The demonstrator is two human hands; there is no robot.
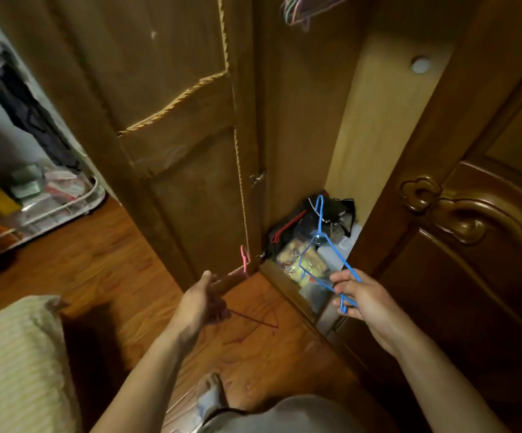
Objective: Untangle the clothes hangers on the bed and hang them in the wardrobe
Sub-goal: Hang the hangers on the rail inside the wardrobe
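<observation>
Your right hand (358,296) pinches a thin blue wire hanger (323,257) at one lower corner, fingers curled round it; its hook points up toward the open wardrobe (378,126). Your left hand (201,303) grips a pink hanger (244,259), thin and blurred, its hook near the door's (175,120) lower edge and a dark wire trailing over the floor (103,260). Wardrobe: brown wood, carved panels, pale inner wall. Bags and packets (309,245) crowd its bottom, behind the blue hanger. More coloured hangers (303,9) hang at top. Striped, ribbed bedding (12,364) lies lower left; a wire rack (50,201) of clutter stands beyond the door.
</observation>
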